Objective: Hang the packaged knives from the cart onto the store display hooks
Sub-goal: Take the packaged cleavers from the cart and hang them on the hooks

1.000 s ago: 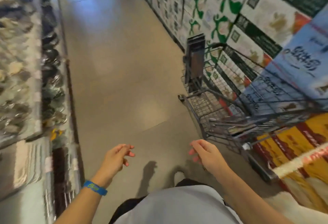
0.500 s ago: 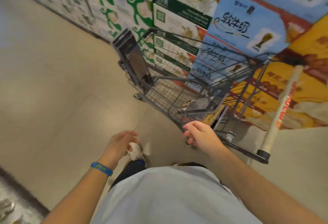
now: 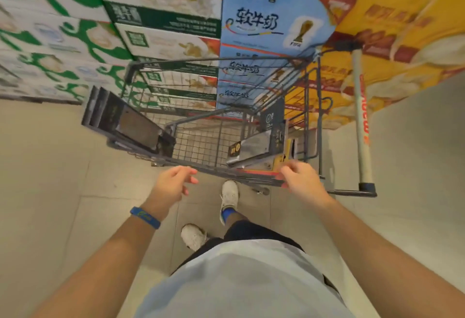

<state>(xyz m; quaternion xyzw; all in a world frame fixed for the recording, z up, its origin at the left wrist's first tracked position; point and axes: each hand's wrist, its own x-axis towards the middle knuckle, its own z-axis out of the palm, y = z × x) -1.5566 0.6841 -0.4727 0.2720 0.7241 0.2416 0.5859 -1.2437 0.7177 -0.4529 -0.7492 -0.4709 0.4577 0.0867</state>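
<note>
A grey wire cart (image 3: 201,141) stands on the tiled floor (image 3: 50,166) against stacked cartons (image 3: 163,15), its white handle (image 3: 362,121) to the right. Inside the basket, packaged knives (image 3: 254,149) lie flat in a small pile at the end nearest the handle, a silver-faced pack on top and a yellow-edged one beneath. At the opposite end, dark flat packages (image 3: 125,121) lean tilted over the cart's rim. The left hand (image 3: 171,184), a blue wristband (image 3: 145,217) on its wrist, hovers just outside the near wall of the cart, fingers loosely curled and apart, holding nothing. The right hand (image 3: 302,179) reaches over the near rim beside the pile of knives, fingers bent and slightly spread; whether they touch the rim or a pack cannot be told. Two white shoes (image 3: 229,196) show below.
</note>
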